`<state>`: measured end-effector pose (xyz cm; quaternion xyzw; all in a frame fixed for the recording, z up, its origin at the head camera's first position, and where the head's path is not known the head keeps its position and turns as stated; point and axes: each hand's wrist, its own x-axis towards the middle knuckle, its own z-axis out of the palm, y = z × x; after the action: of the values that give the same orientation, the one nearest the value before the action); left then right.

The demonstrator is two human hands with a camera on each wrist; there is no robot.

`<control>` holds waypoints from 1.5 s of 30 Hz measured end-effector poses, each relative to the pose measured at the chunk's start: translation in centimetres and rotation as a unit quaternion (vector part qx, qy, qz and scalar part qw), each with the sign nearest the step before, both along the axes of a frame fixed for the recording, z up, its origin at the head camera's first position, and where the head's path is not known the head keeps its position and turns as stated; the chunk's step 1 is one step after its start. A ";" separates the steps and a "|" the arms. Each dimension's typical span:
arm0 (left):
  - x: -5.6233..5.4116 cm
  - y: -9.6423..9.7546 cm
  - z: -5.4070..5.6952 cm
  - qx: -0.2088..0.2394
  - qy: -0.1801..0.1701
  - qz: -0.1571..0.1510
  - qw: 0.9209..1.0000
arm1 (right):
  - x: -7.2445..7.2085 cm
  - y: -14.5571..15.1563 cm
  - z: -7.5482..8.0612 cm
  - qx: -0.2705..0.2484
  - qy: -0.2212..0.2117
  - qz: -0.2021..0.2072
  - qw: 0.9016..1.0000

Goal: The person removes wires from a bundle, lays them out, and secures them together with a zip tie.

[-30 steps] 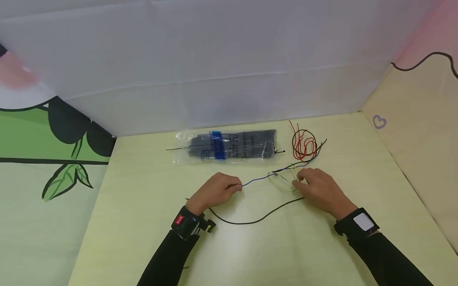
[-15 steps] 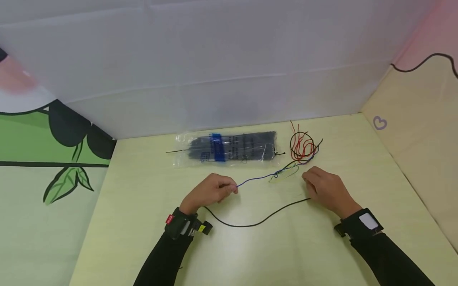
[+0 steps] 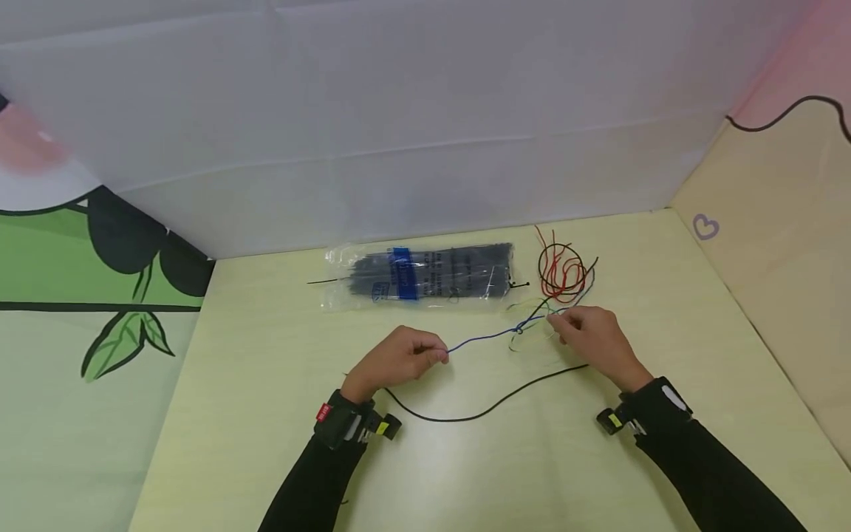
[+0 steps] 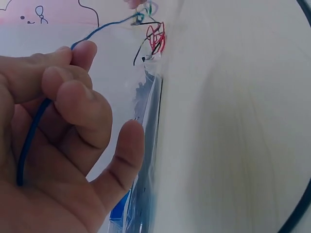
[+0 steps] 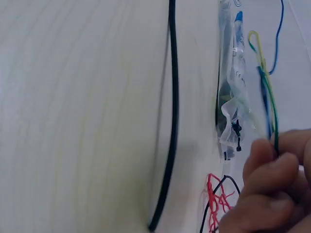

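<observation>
My left hand [image 3: 399, 362] pinches the end part of a blue wire [image 3: 482, 338] between thumb and fingertips. In the left wrist view the tail of that blue wire [image 4: 30, 141] runs down across the palm. The wire stretches rightward to a loose tangle with a black wire and a thin yellow-green wire [image 5: 273, 97]. At the tangle's right side my right hand [image 3: 598, 343] pinches wires, the yellow-green one among them. Its fingers hide exactly which strands are caught. A thick black cable [image 3: 459, 420] curves on the table below both hands.
Behind the hands lies a clear plastic bag of dark cable ties [image 3: 432, 273] with a blue label. Coiled red wire [image 3: 565, 277] and a black wire loop lie right of it. A white wall [image 3: 425, 170] stands along the table's back edge.
My right hand was beside the tangle, moved away to the right, then came back and now pinches wires there. The yellow-green loop has shifted. My left hand keeps the blue wire.
</observation>
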<state>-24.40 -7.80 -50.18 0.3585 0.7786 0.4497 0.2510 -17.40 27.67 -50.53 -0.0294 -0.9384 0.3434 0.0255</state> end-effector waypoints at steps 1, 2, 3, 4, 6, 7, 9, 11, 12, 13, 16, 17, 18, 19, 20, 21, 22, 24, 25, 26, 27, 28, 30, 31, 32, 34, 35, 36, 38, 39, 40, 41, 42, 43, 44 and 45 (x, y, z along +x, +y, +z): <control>0.0 0.0 -0.1 0.000 0.000 -0.002 1.000 | 0.0 0.1 0.0 0.008 0.008 -0.003 1.000; 0.0 -0.1 -0.2 0.000 -0.001 -0.005 1.000 | 0.0 0.1 -0.1 0.015 0.017 -0.008 1.000; -0.1 -0.2 -0.3 -0.001 -0.001 -0.008 1.000 | 0.1 0.2 0.0 0.021 0.028 -0.014 0.999; -0.1 -0.3 -0.4 -0.003 -0.001 -0.010 1.000 | 0.1 0.4 0.0 0.025 0.039 -0.022 0.999; -0.2 -0.5 -0.6 -0.006 -0.007 -0.016 1.000 | 0.1 0.6 0.0 0.025 0.051 -0.035 0.998; -0.2 -0.6 -0.7 -0.007 -0.010 -0.020 1.000 | 0.0 0.7 0.1 0.023 0.055 -0.038 0.998; -0.4 -0.8 -1.0 -0.007 -0.012 -0.027 1.000 | -0.1 0.9 0.2 0.019 0.055 -0.046 0.997; -0.5 -0.8 -1.3 -0.005 -0.012 -0.035 0.999 | -0.2 1.0 0.3 0.009 0.038 -0.062 0.997; -0.6 -0.8 -1.4 -0.004 -0.013 -0.039 0.999 | -0.2 1.0 0.4 0.004 0.024 -0.072 0.997; -0.6 -0.8 -1.5 -0.005 -0.012 -0.042 0.999 | -0.2 1.1 0.4 -0.005 0.009 -0.083 0.996; -0.7 -0.8 -1.9 -0.007 -0.016 -0.040 0.999 | -0.1 1.0 0.6 -0.023 -0.031 -0.113 0.993; -0.6 -0.9 -2.0 -0.009 -0.015 -0.033 0.999 | -0.1 1.0 0.6 -0.025 -0.036 -0.115 0.992; -0.6 -0.9 -2.2 -0.011 -0.008 -0.023 1.000 | -0.2 1.0 0.6 -0.027 -0.037 -0.113 0.993; -0.6 -0.9 -2.3 -0.014 0.003 -0.012 1.000 | -0.2 1.0 0.6 -0.029 -0.034 -0.107 0.993; -0.5 -0.9 -2.4 -0.017 0.015 0.000 1.000 | -0.3 0.9 0.7 -0.033 -0.031 -0.100 0.994; -0.4 -0.7 -2.5 -0.024 0.033 0.010 0.999 | -0.4 0.9 0.7 -0.041 -0.029 -0.092 0.995; -0.3 -0.6 -2.4 -0.036 0.056 0.018 0.998 | -0.5 0.8 0.8 -0.053 -0.029 -0.083 0.995; 0.0 0.1 -2.2 -0.066 0.101 0.022 0.992 | -0.6 0.5 0.9 -0.095 -0.041 -0.062 0.993; 0.2 0.5 -2.0 -0.081 0.119 0.018 0.989 | -0.6 0.3 1.0 -0.117 -0.053 -0.054 0.990; 0.3 1.0 -1.8 -0.093 0.132 0.011 0.987 | -0.5 0.1 1.1 -0.143 -0.067 -0.048 0.986; 0.5 1.6 -1.6 -0.101 0.145 0.003 0.984 | -0.5 -0.1 1.1 -0.164 -0.081 -0.042 0.982; 0.6 2.1 -1.4 -0.107 0.152 -0.002 0.983 | -0.3 -0.4 1.1 -0.181 -0.094 -0.036 0.978; 0.8 3.0 -1.1 -0.109 0.149 -0.006 0.983 | -0.1 -1.0 1.0 -0.193 -0.118 -0.021 0.974; 0.9 3.3 -1.0 -0.105 0.149 -0.005 0.983 | 0.0 -1.2 0.9 -0.192 -0.126 -0.012 0.973; 0.9 3.6 -0.9 -0.100 0.149 -0.002 0.984 | 0.1 -1.4 0.7 -0.188 -0.134 -0.002 0.973; 1.0 3.9 -0.8 -0.091 0.156 0.009 0.983 | 0.3 -1.8 0.3 -0.170 -0.143 0.021 0.975; 0.9 4.0 -0.8 -0.085 0.162 0.014 0.983 | 0.4 -2.0 0.1 -0.163 -0.146 0.031 0.975; 0.9 4.1 -0.8 -0.079 0.169 0.018 0.982 | 0.5 -2.1 -0.1 -0.154 -0.145 0.041 0.977; 0.8 4.3 -0.9 -0.061 0.183 0.021 0.981 | 0.6 -2.4 -0.3 -0.126 -0.131 0.066 0.981; 0.8 4.4 -0.9 -0.057 0.187 0.021 0.981 | 0.7 -2.7 -0.3 -0.108 -0.118 0.077 0.984; 0.8 4.6 -0.9 -0.055 0.189 0.021 0.980 | 0.7 -3.0 -0.4 -0.087 -0.102 0.088 0.987; 0.8 4.8 -0.9 -0.055 0.193 0.020 0.979 | 0.8 -3.4 -0.4 -0.063 -0.086 0.100 0.989; 0.8 4.9 -1.0 -0.057 0.197 0.020 0.978 | 0.8 -3.7 -0.5 -0.038 -0.071 0.110 0.991; 0.8 5.1 -1.0 -0.061 0.200 0.020 0.978 | 0.8 -4.0 -0.5 -0.019 -0.061 0.119 0.991; 0.8 5.2 -1.0 -0.066 0.202 0.020 0.977 | 0.9 -4.3 -0.4 -0.002 -0.055 0.125 0.991; 0.9 5.3 -1.0 -0.072 0.205 0.020 0.976 | 0.9 -4.4 -0.4 0.010 -0.050 0.130 0.990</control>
<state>-23.53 -2.49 -51.19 0.4085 0.8508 0.3142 0.1029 -16.53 23.23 -50.96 0.0760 -0.9378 0.3322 -0.0664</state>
